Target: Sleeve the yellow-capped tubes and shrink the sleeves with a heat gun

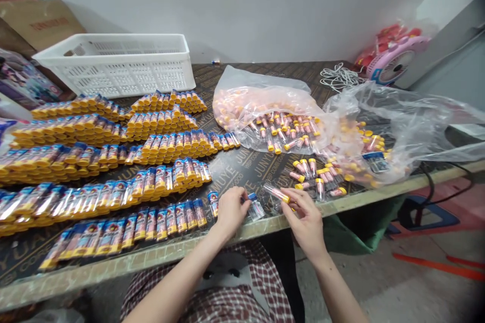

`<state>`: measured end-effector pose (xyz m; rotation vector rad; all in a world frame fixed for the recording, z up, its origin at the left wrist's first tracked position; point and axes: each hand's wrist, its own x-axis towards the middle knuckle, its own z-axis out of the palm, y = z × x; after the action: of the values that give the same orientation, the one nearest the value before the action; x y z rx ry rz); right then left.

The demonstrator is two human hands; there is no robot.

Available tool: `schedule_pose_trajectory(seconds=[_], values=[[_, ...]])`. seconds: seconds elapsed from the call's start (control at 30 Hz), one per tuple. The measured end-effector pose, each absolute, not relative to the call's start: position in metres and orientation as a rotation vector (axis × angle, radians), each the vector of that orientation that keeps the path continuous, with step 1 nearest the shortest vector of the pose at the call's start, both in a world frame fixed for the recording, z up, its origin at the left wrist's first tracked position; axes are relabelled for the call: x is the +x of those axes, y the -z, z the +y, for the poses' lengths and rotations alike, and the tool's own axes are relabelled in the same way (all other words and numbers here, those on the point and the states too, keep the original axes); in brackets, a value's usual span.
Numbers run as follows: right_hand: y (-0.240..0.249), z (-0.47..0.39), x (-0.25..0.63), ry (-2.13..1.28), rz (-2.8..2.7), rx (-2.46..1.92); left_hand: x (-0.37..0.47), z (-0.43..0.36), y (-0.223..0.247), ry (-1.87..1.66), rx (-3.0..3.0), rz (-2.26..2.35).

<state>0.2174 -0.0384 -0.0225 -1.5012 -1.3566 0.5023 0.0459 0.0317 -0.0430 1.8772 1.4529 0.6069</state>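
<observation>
My right hand (306,217) grips a clear tube (276,193) by its yellow-capped end, the bare end pointing left. Pinkish pieces show inside the tube. My left hand (232,208) has its fingers closed at the edge of a flat, clear printed sleeve (256,208) with a blue top, by the table's front edge. Just left of that hand stands one labelled tube (213,203). Rows of labelled tubes (162,222) with blue tops and yellow ends lie farther left. Loose unlabelled tubes (320,184) lie beyond my right hand.
A white plastic basket (144,73) stands at the back left, behind stacked tubes. Plastic bags (261,91) spill many unlabelled tubes. A flat pack of sleeves (375,161) rests on the right bag. Farther right are a white cable (341,76) and a pink fan (397,63).
</observation>
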Motion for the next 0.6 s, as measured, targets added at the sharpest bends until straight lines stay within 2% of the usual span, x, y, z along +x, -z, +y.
schedule_pose_trajectory(seconds=[0.23,0.6], values=[[0.014,-0.053,0.205,-0.474,-1.245,-1.453,0.032,0.037,0.031,-0.900,0.750,1.123],[0.018,-0.058,0.186,-0.339,-1.368,-1.397,0.021,0.035,0.022,-1.032,0.508,1.114]])
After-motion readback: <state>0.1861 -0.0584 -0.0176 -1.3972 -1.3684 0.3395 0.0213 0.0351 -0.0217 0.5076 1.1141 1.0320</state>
